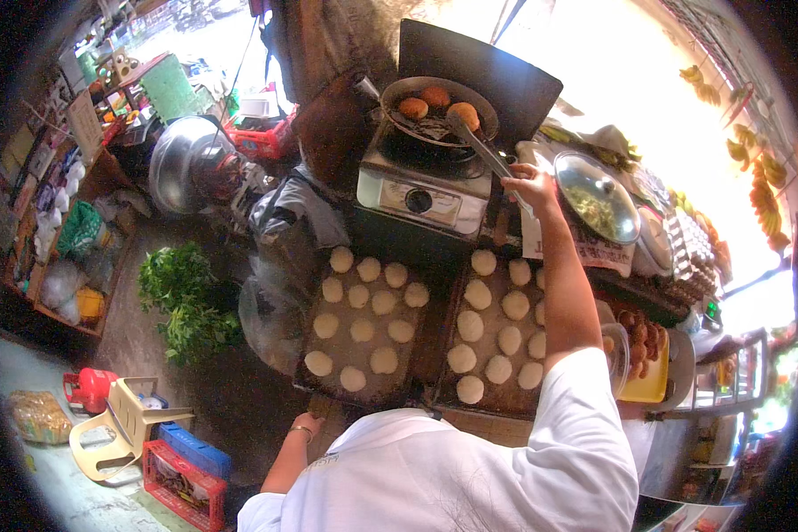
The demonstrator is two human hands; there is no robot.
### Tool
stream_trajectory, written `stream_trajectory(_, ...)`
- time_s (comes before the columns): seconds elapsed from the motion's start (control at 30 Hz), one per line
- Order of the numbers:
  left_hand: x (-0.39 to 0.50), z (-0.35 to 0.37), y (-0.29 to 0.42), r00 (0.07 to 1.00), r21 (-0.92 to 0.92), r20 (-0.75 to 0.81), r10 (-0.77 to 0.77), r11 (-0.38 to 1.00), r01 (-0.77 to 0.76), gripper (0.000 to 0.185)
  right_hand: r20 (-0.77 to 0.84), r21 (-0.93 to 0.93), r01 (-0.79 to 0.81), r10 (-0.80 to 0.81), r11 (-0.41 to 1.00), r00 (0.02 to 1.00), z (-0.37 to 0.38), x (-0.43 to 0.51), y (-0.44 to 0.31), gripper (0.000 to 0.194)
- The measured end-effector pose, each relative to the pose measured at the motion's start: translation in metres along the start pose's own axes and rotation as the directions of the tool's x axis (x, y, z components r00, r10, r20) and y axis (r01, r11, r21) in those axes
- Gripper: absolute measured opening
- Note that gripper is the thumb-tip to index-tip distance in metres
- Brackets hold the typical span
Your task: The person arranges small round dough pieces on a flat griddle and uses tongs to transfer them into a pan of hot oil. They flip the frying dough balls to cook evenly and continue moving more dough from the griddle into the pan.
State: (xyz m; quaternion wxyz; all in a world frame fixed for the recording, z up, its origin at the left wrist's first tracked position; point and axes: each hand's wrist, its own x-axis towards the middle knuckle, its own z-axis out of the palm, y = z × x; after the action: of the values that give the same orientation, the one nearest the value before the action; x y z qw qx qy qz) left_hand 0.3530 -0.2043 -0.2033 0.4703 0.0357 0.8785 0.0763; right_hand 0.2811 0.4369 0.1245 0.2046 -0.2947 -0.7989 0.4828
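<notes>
My right hand [535,186] grips metal tongs [489,154] that reach into a wok [399,86] of oil. Their tips lie against a golden bun [467,110]; whether they clamp it I cannot tell. Two browner buns [424,101] sit to its left in the oil. Under the wok stands a gas stove [412,199] with a black knob. My left hand [308,423] is low, by the front edge of the left tray [336,392], its fingers partly hidden. Pale rounds of dough lie in rows on this tray and on the right tray [439,392].
A dark splatter guard [469,63] rises behind the wok. On the right are a glass-lidded pan [598,199], stacked egg trays [688,246] and a yellow tray [648,379] with browned food. Leafy greens [186,299], a beige plastic chair [130,419] and a red crate [183,485] lie left.
</notes>
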Motion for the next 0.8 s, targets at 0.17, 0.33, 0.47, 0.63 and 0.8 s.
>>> stream_trajectory(0.17, 0.013, 0.004, -0.013, 0.999, -0.008, 0.033, 0.001, 1.000, -0.001, 0.053, -0.014, 0.029, 0.014, -0.014, 0.999, 1.000, 0.002, 0.002, 0.008, 0.056)
stream_trajectory(0.33, 0.013, 0.001, -0.018, 0.999, 0.023, 0.035, 0.026, 0.999, -0.027, 0.053, -0.034, 0.044, 0.033, -0.032, 0.998, 0.999, 0.004, -0.001, 0.008, 0.056)
stream_trajectory(0.47, 0.009, -0.005, -0.019, 0.999, 0.040, 0.042, 0.021, 0.999, -0.023, 0.052, -0.021, 0.037, 0.019, -0.018, 0.999, 1.000, 0.006, -0.005, 0.006, 0.055)
stream_trajectory(0.63, 0.016, -0.008, -0.029, 0.999, 0.040, 0.027, 0.035, 0.999, -0.036, 0.047, -0.011, 0.125, -0.048, 0.050, 0.991, 0.999, 0.009, -0.010, 0.003, 0.053)
stream_trajectory(0.8, 0.055, 0.003, -0.056, 0.995, 0.148, 0.050, 0.083, 0.985, -0.089, 0.042, 0.010, 0.272, -0.138, 0.140, 0.952, 0.990, 0.006, -0.029, 0.003, 0.047)
